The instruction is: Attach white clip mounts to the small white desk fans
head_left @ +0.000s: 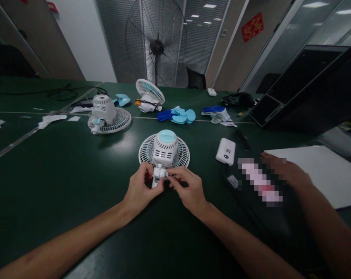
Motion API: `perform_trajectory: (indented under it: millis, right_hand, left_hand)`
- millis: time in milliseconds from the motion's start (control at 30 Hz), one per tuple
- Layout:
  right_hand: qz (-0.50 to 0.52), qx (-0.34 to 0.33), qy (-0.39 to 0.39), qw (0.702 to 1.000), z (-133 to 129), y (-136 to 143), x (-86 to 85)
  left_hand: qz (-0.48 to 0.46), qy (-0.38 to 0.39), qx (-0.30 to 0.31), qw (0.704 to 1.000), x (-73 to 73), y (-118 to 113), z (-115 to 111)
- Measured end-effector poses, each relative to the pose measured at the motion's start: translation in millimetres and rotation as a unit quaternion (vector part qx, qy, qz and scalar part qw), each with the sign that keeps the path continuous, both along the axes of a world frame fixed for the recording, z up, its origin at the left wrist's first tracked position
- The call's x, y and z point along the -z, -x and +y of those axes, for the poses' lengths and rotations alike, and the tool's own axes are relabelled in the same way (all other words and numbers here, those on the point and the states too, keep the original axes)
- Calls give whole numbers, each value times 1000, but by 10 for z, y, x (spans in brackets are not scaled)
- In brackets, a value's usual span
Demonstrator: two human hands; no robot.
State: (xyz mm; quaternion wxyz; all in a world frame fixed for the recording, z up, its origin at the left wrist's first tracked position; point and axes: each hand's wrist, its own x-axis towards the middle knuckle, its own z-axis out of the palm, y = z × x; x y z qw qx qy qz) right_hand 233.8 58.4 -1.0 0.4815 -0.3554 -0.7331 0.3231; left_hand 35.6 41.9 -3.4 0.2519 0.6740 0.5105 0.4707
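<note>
Fingers of the left hand (pixel 139 186) are pinching a white joint (pixel 159 172) at the near edge of the middle fan (pixel 165 149); the right hand (pixel 190 190) is pinching its right side, fingertips nearly together. That fan's grille (pixel 185 153) and housing are seemingly sitting joined already, the joint apparently awaiting completion. Three fans are resting on the green table (pixel 76 186), two loose blue blades (pixel 184 116) lying farther off.
</note>
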Motion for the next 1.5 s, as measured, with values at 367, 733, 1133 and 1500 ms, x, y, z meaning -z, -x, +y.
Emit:
perform_trajectory:
  millis: [367, 733, 1133, 1500]
  right_hand:
    - [-58, -7, -67, 996, 35, -47, -29]
    - [-51, -3, -75, 996, 39, -49, -50]
    - [-81, 2, -151, 985, 73, -54, -51]
    - [-9, 11, 107, 994, 83, -5, -52]
  left_hand:
    - [-6, 3, 3, 1000, 1, 3, 5]
    - [-22, 10, 29, 999, 13, 10, 20]
    - [-44, 17, 25, 999, -6, 11, 26]
    - [-29, 25, 33, 999, -5, 14, 23]
